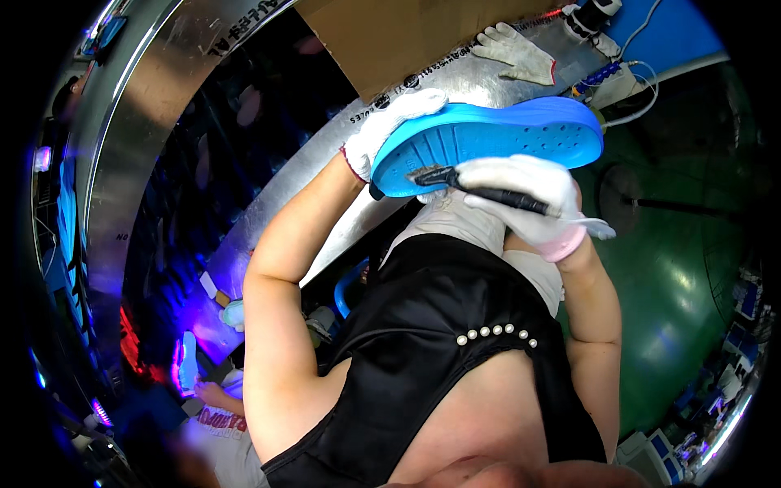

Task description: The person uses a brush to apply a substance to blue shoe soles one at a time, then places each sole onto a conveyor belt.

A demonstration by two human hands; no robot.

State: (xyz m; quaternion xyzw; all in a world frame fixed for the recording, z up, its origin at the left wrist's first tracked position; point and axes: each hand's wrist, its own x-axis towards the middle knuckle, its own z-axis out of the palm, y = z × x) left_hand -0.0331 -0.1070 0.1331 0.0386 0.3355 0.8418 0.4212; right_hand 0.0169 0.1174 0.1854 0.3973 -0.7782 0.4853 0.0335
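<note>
A bright blue shoe sole (508, 145), with grooves at the heel and small holes toward the toe, is tilted up in front of me. My left hand (396, 122), in a white glove with a dark red cuff, grips its heel end, the fingers along the far edge. In a white glove with a pink cuff, my right hand (525, 191) is closed around a black-handled brush (508, 198). The bristles are over the inner face of the heel; I cannot tell whether they touch it. Some fingers are hidden behind the sole and the brush.
A metal bench (277, 183) curves past on the left, with a cardboard sheet (390, 45) at its far side. Beyond the sole lies an empty white glove (517, 53). At lower left a co-worker's hand (210, 394) is near a lit blue sole (188, 363). Green floor (667, 301) shows at right.
</note>
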